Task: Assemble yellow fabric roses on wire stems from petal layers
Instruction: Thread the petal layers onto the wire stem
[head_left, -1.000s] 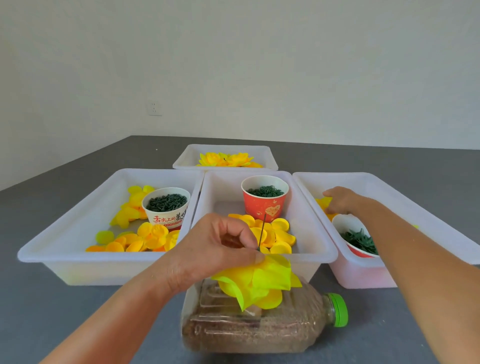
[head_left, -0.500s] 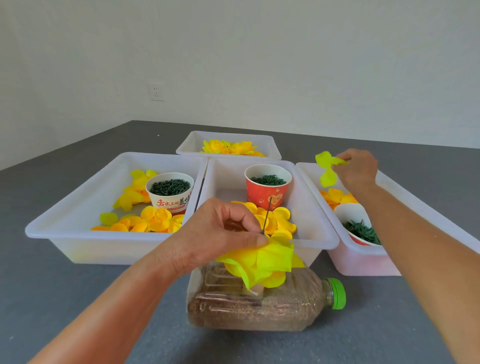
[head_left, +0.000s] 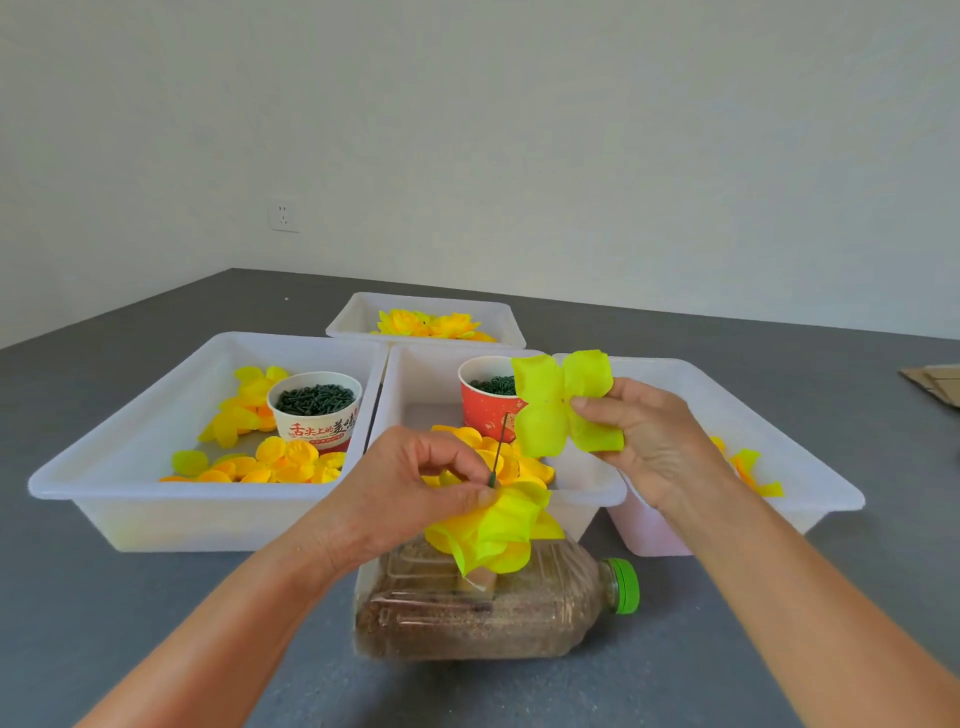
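Head view: two hands threading a rose in front of the bins.
Left hand (head_left: 415, 488) pinches wire (head_left: 497, 451) above gathered petals (head_left: 493, 527); right hand (head_left: 641, 441) grasps a limp, featherlight petal layer (head_left: 563, 402), likely best held near its centre hole.

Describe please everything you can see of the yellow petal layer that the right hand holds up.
The petal layer is one flat piece of thin yellow-green fabric with four rounded lobes around a small centre. The right hand pinches its right side, thumb in front, and holds it upright, facing the camera. It hangs in the air in front of the red cup, just right of the wire stem, without touching it.
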